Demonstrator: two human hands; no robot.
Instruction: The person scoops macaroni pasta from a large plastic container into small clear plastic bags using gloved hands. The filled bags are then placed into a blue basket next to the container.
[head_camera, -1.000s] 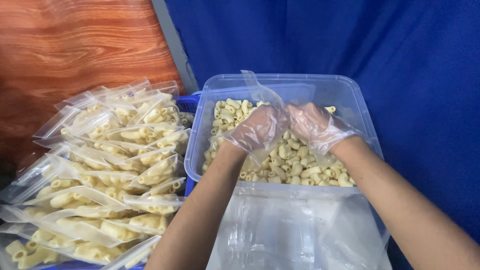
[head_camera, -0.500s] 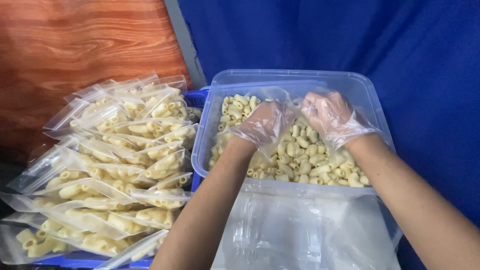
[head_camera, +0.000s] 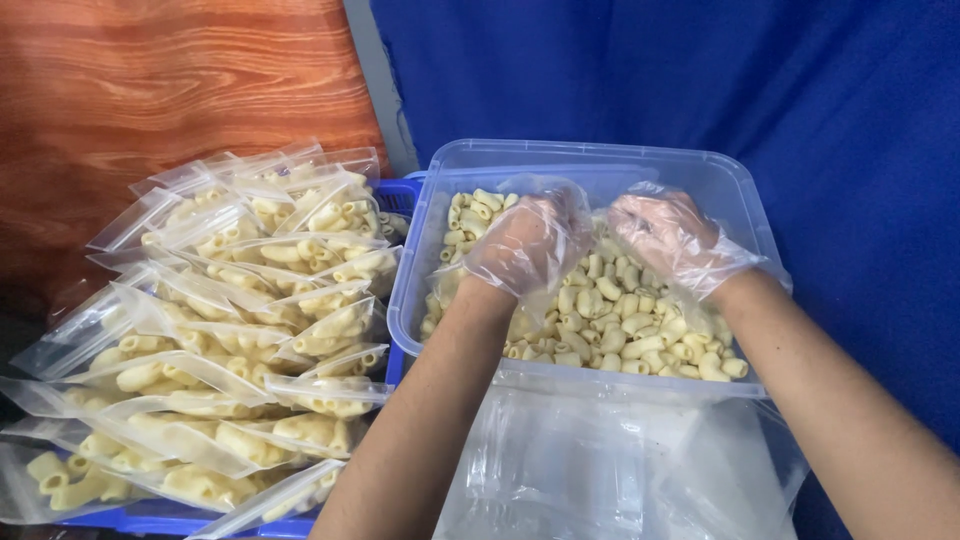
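Observation:
A clear plastic tub (head_camera: 440, 190) holds pale yellow short pasta tubes (head_camera: 610, 320). Both my hands wear thin clear plastic gloves and reach into the tub. My left hand (head_camera: 530, 240) hovers over the pasta with a small clear bag hanging under it, fingers curled on the bag's mouth. My right hand (head_camera: 670, 235) is close beside it, fingers bent down toward the pasta and the bag. How much pasta lies inside the bag is hidden by the hands.
To the left, a blue tray (head_camera: 160, 520) carries a pile of several filled clear zip bags of pasta (head_camera: 250, 330). A stack of empty clear bags (head_camera: 600, 470) lies in front of the tub. Wooden panel at back left, blue cloth behind.
The clear bag was held up open above the tub; now both hands have lowered with it onto the pasta. The camera view shifted slightly nearer.

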